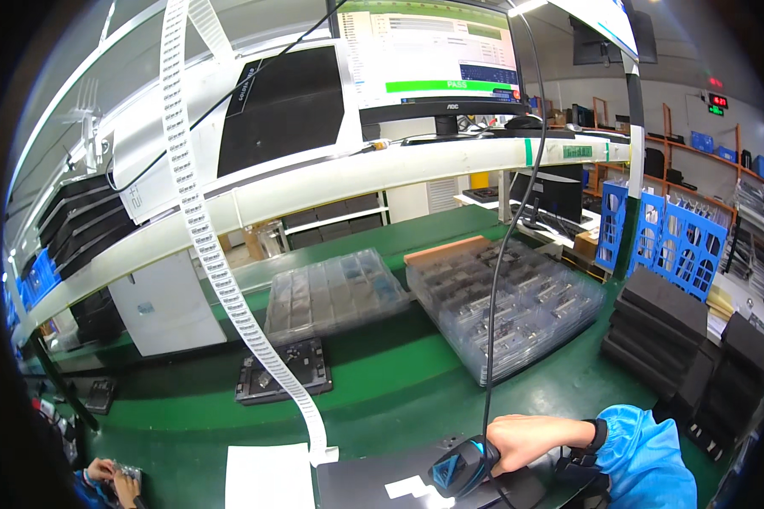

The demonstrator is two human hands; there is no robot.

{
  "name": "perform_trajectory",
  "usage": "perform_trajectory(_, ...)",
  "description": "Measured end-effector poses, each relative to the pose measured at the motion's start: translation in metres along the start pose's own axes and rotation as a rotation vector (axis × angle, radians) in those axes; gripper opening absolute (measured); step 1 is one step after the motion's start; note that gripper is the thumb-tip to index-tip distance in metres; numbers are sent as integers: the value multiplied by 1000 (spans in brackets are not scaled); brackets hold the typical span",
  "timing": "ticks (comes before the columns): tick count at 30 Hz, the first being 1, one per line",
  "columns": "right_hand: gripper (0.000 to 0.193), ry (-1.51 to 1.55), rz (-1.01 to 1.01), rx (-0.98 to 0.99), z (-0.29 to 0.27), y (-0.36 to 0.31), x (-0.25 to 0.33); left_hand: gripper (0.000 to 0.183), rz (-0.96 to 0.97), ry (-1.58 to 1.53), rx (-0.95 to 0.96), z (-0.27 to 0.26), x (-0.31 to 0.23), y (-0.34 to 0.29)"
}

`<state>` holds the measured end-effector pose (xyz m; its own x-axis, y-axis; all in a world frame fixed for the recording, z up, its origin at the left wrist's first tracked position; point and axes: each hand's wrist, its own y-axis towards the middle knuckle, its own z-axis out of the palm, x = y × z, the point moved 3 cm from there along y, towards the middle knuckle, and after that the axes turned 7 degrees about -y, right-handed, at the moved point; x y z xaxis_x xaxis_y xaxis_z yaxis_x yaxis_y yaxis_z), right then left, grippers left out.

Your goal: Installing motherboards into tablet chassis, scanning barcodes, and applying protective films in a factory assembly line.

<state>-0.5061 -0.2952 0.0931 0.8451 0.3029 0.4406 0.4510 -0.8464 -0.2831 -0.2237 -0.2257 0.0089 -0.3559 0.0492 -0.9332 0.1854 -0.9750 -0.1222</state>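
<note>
My right hand (518, 443), in a blue sleeve with a black wristband, comes in from the lower right. Its fingers wrap round a black handheld barcode scanner (460, 468) with blue trim, whose black cable (494, 322) runs up past the shelf. Under the scanner lies a flat dark grey panel (361, 482) with white labels (407, 487) on it. A long strip of printed labels (216, 263) hangs from above, its lower end reaching the panel's far left edge. Beside the panel is a white sheet (267, 477). My left hand is out of view.
On the green bench (382, 390) stand stacked clear trays of small parts (505, 310), another clear tray (335, 293) and a black frame part (284, 373). Black foam blocks (658, 327) sit at right. A monitor (437, 59) stands on the shelf. A co-worker's hands (117, 479) show lower left.
</note>
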Motion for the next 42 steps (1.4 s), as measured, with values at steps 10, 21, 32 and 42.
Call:
perform_trajectory(10,40,52,76,-187,15,8,-40,58,72,-142,-23,18,0,9)
perform_trajectory(21,25,300,-9,-358,-17,-14,-26,48,442,48,87,91,-50,33)
perform_trajectory(32,28,387,-59,-355,-6,-29,-37,90,541,655,265,116,-50,17)
perform_trajectory(42,35,607,-238,-382,-15,-29,-45,70,367,387,305,140,-73,0)
